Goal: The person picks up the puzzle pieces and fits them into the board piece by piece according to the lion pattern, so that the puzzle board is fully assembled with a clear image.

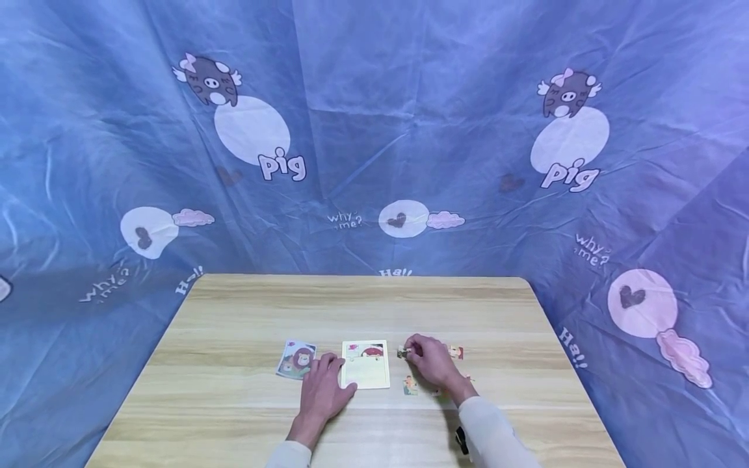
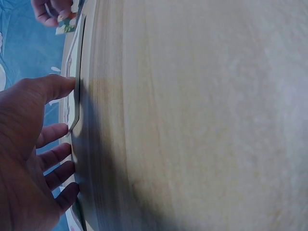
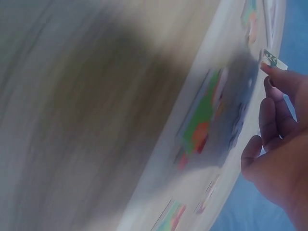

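A square cream puzzle tray (image 1: 365,375) lies mid-table, its upper part filled with printed pieces showing red and pink, the lower part bare. My left hand (image 1: 324,388) rests at the tray's left side; in the left wrist view its thumb (image 2: 62,87) touches the tray edge (image 2: 75,103), its fingers spread and loosely extended. Right of the tray, my right hand (image 1: 434,361) pinches a small puzzle piece (image 1: 402,352) between thumb and fingertips. The right wrist view shows this piece (image 3: 273,59) held above the table, dark green and white; its full print is too small to read.
Left of the tray lies a picture card (image 1: 297,359) with a lion, partly under the left fingers. Several loose pieces lie around the right hand, among them an orange-and-green piece (image 1: 410,385) and a red one (image 1: 456,351). A blue printed cloth (image 1: 363,143) hangs behind the table.
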The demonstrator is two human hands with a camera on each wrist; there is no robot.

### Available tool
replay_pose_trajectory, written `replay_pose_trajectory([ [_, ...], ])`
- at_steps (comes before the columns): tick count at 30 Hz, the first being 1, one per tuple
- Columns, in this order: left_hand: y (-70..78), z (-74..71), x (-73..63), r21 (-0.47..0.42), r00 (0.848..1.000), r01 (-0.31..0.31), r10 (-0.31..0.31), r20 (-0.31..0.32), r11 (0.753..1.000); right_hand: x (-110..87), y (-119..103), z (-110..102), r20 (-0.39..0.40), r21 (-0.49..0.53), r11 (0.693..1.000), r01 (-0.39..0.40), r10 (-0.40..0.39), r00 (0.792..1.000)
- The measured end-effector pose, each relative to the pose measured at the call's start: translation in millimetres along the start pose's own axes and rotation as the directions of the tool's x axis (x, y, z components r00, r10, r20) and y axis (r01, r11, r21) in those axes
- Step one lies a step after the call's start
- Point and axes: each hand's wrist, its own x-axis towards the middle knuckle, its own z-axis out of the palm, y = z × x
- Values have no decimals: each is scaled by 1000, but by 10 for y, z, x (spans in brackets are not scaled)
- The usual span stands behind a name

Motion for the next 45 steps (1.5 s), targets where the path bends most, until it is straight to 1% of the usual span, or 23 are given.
replay_pose_trajectory([
  [5, 24, -16, 5, 4, 1000, -3, 3, 0, 1000, 33, -123, 48, 6, 88, 996, 23, -24, 1000],
  [11, 36, -41, -22, -3, 1000, -11, 11, -3, 1000, 47, -238, 172, 15, 136, 988, 70, -73, 997],
  [15, 16, -41, -56, 7, 1000, -5, 5, -6, 1000, 28, -313, 261, 16, 135, 984, 117, -120, 993],
  [20, -11, -57, -102, 29, 1000, -11, 12, -15, 1000, -5, -404, 352, 47, 151, 982, 116, -124, 991],
  [26, -6, -78, -158, 24, 999, -22, 23, -45, 999, -36, -486, 412, 66, 153, 980, 128, -139, 988],
  [32, 12, -60, -198, 16, 999, -29, 29, -34, 999, -59, -524, 451, 99, 172, 978, 119, -138, 986],
  [37, 29, -58, -185, 17, 999, -33, 34, -42, 999, -50, -554, 454, 84, 168, 971, 167, -183, 979],
  [42, 67, -72, -130, 7, 999, -25, 25, -40, 1000, -20, -586, 409, 80, 142, 973, 180, -192, 978],
  [45, 66, -64, -142, 10, 999, -21, 21, -36, 1000, -30, -604, 419, 81, 124, 974, 188, -199, 977],
])
